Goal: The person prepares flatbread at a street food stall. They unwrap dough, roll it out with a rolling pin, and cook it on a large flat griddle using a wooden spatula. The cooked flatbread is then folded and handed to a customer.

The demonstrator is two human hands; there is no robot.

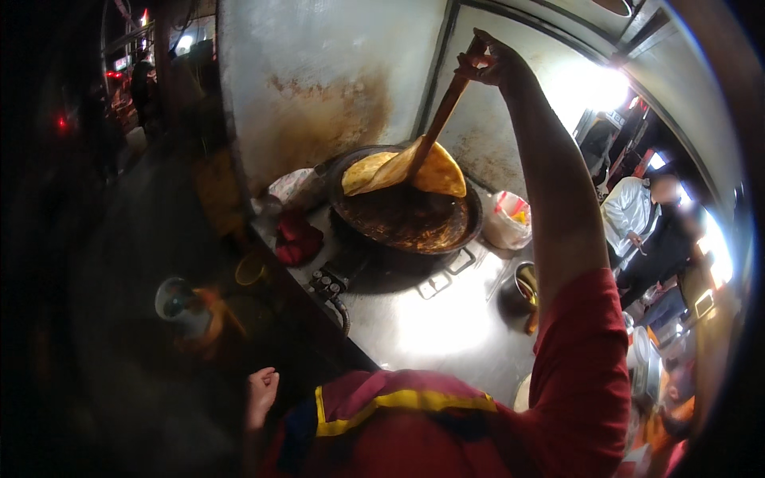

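Observation:
High above the stove, my right hand (488,62) grips the top end of a long wooden stick (449,109). The stick slants down to the pan, its lower part against a large golden flatbread (438,171). The flatbread is partly lifted and folded at the back of a wide, dark, oily round pan (382,219). Where the stick's lower tip ends is hard to make out. Down at the lower left, beside my body, my left hand (263,392) is closed with its fingers curled. Nothing shows in it, and it is well apart from the pan.
A red cloth (298,239) lies left of the pan, near a control knob and hose (328,288). To the right stand a white plastic bag (508,221) and a dark metal container (522,288) with utensils. Stained metal panels (335,80) rise behind. People (637,211) stand beyond the right edge.

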